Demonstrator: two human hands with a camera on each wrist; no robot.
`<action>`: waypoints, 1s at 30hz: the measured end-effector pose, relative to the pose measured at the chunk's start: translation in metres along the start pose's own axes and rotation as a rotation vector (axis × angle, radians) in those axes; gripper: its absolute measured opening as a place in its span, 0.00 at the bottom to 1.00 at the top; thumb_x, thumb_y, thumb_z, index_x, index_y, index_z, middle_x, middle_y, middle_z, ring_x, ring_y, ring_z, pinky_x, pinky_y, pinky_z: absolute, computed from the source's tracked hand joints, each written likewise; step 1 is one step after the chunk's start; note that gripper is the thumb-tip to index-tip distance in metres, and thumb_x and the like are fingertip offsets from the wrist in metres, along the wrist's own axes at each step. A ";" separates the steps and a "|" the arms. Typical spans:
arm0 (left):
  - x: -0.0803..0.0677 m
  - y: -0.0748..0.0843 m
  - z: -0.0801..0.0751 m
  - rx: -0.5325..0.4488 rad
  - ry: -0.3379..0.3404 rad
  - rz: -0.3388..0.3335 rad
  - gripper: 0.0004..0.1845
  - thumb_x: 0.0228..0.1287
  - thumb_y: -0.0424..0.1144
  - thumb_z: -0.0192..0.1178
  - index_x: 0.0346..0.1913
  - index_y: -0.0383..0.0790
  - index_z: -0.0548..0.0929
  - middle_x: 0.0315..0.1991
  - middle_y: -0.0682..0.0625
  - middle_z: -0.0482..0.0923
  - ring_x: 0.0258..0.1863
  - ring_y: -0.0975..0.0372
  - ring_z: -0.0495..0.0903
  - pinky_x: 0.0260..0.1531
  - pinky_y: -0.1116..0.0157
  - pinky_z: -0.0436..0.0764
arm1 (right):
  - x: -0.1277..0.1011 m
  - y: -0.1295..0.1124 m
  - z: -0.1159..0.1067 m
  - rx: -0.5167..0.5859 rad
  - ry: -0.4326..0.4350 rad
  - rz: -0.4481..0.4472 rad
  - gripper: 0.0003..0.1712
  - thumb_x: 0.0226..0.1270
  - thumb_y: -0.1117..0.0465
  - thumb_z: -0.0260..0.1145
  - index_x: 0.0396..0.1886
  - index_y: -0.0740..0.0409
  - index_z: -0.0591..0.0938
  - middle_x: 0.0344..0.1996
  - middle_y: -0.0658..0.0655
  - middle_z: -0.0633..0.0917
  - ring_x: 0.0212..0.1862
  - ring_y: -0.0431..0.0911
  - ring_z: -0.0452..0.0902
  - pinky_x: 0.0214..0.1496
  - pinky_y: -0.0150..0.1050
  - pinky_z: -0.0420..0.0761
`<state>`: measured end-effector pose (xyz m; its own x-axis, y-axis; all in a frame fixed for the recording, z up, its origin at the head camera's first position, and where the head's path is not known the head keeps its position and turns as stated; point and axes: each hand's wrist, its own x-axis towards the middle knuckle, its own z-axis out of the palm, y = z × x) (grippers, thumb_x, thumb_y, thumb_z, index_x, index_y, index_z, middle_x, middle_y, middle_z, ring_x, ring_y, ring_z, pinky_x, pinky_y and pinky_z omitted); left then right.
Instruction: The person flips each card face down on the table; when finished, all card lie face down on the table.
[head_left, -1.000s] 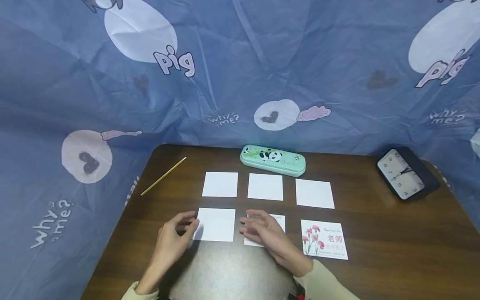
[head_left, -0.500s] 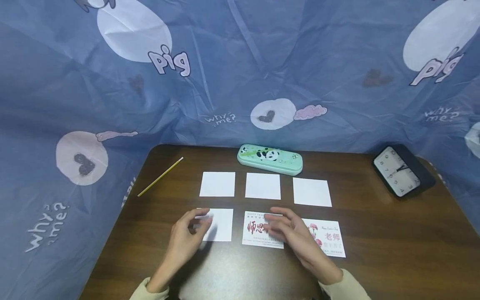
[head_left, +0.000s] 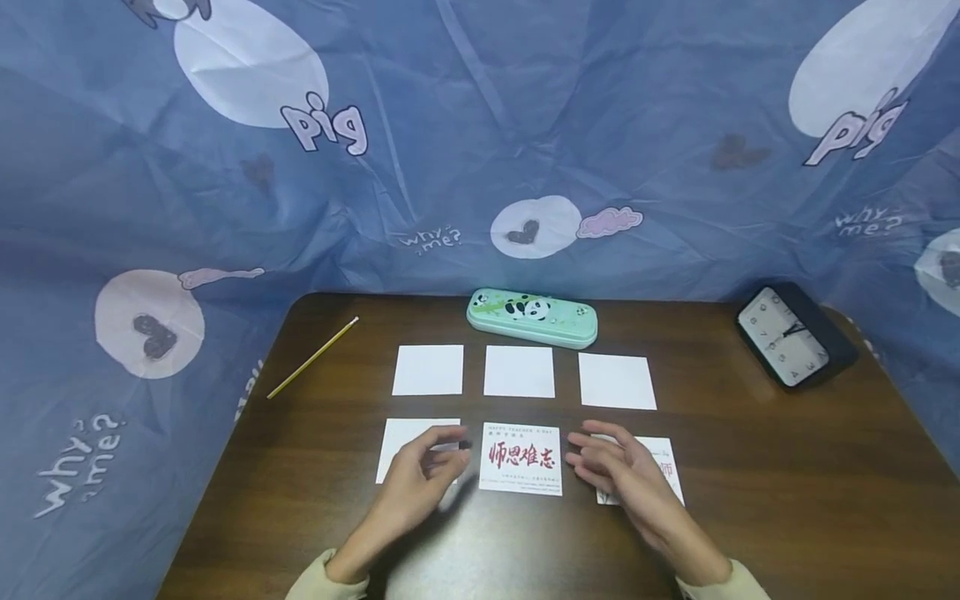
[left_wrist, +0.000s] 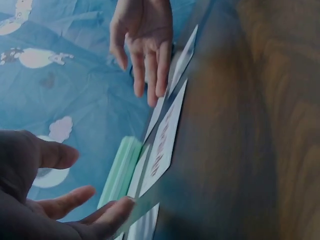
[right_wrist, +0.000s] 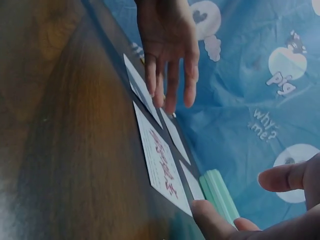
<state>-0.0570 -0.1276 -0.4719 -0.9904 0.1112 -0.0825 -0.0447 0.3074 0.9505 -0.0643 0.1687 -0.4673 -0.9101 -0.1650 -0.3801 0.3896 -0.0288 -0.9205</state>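
At the middle of the front row on the table (head_left: pixel 757 483), locate the card with red lettering (head_left: pixel 521 459): it lies flat and uncovered between your two hands. In the head view, your left hand (head_left: pixel 420 479) covers the right part of the front blank card (head_left: pixel 401 442), and your right hand (head_left: pixel 628 471) covers the left part of the second printed card (head_left: pixel 666 468). Both hands hold nothing; their fingers are loosely bent, with each thumb set well apart from them. Whether any fingertip touches a card cannot be told. The step in hand appears to be positioning the hands on either side of the red-lettered card. From this stance, contact with that card would call for bringing both hands inward and down to its side edges, clear of its neighbours. Compared with the frame one second ago, both hands stand farther right: the left was at the blank card's outer edge, and the right covered much of the red-lettered card. The card layout is unchanged.
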 end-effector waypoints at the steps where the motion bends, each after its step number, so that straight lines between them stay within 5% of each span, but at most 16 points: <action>1: 0.000 0.000 0.002 -0.010 -0.006 0.001 0.18 0.70 0.35 0.67 0.60 0.35 0.83 0.61 0.38 0.84 0.57 0.48 0.88 0.56 0.61 0.88 | -0.001 0.000 -0.001 0.000 0.002 0.006 0.29 0.82 0.65 0.52 0.77 0.66 0.60 0.74 0.73 0.71 0.60 0.48 0.86 0.62 0.34 0.85; 11: -0.004 0.002 0.015 -0.016 -0.033 0.016 0.24 0.72 0.38 0.65 0.66 0.32 0.78 0.68 0.34 0.78 0.63 0.38 0.81 0.64 0.43 0.82 | -0.007 0.005 0.000 -0.023 0.002 0.043 0.30 0.82 0.60 0.55 0.77 0.65 0.62 0.73 0.72 0.73 0.62 0.54 0.84 0.61 0.38 0.87; 30: -0.002 0.003 0.025 0.031 -0.083 0.014 0.29 0.72 0.41 0.65 0.69 0.27 0.73 0.70 0.30 0.74 0.63 0.38 0.82 0.63 0.44 0.83 | -0.012 0.010 0.017 0.047 0.037 0.060 0.29 0.81 0.60 0.56 0.74 0.67 0.64 0.71 0.72 0.74 0.66 0.57 0.81 0.63 0.39 0.86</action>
<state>-0.0516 -0.1036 -0.4764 -0.9765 0.1932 -0.0956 -0.0260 0.3346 0.9420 -0.0468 0.1535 -0.4703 -0.8893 -0.1315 -0.4380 0.4488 -0.0667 -0.8911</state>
